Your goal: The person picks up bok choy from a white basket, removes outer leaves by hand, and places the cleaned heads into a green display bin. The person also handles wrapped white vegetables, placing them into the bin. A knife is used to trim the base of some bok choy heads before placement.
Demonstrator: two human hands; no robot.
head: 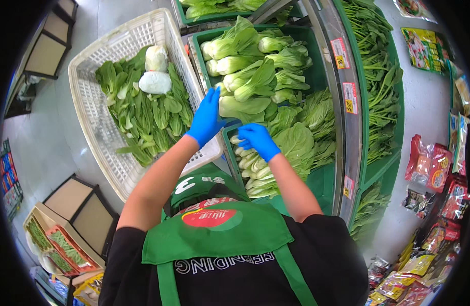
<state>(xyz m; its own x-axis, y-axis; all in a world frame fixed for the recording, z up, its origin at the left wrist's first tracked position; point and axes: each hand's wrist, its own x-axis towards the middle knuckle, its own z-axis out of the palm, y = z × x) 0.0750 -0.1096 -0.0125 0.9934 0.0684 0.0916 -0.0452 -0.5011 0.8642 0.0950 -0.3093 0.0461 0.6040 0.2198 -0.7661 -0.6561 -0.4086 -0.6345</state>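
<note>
My left hand (207, 119), in a blue glove, is at the left edge of the upper green crate (198, 61). Its fingers point away from me, thumb spread, beside the pale base of a bok choy (244, 107); it appears to touch it without gripping. Over the lower green crate (229, 160) is my right hand (256, 140), also blue-gloved, its fingers loosely curled and apart with nothing visible in them. Beneath it lie white-stemmed leafy greens (260, 168). Several bok choy (239, 42) lie in rows in the upper crate, stems mostly to the left.
A white plastic basket (86, 95) at my left holds loose leafy greens (143, 114) and two pale wrapped bundles (155, 83). A metal shelf rail (342, 99) with price tags runs along the right, beyond it more greens (380, 84). Packaged goods (430, 162) hang or lie farther right.
</note>
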